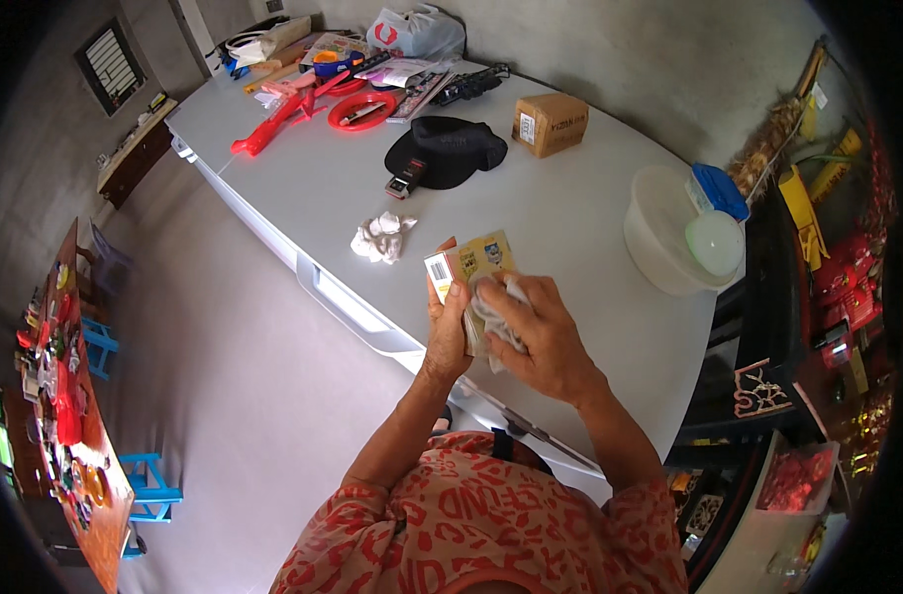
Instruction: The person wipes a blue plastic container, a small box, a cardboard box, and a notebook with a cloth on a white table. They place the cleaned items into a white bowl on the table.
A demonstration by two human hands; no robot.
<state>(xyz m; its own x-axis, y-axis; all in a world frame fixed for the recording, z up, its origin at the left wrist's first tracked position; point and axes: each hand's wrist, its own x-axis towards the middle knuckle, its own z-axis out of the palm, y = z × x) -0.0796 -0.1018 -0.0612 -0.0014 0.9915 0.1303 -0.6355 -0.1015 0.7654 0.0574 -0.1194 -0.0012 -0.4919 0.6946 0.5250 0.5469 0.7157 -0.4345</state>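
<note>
Over the near edge of the long pale-grey chest-like surface (pixel 531 228), both hands work on one item. The left hand (pixel 447 337) is closed around a small flat cardboard packet with yellow and white printed faces (pixel 476 262), thumb on the near side, fingers wrapped behind; the packet stands roughly upright, its top clear of the hand. The right hand (pixel 536 332) has its fingers curled and pressed together over a crumpled whitish cloth (pixel 501 307), which it holds flat against the packet's lower face.

Judgement: the step in hand looks like wiping the packet clean. To do it well:
- keep the left grip low and firm so the card does not bend under pressure;
- stroke in one direction, from the held end toward the free top;
- turn the packet to reach the back face and edges, which are hidden here;
- refold the cloth to a fresh patch if it soils.

Risk: pressing hard at the free end could crease the card.

Nearby: a second crumpled white rag (pixel 382 238) lies on the surface just beyond the hands; a black fabric cap (pixel 451 148) and a brown cardboard box (pixel 551 124) sit farther back; a white plastic basin (pixel 664 233) stands to the right, well apart.
</note>
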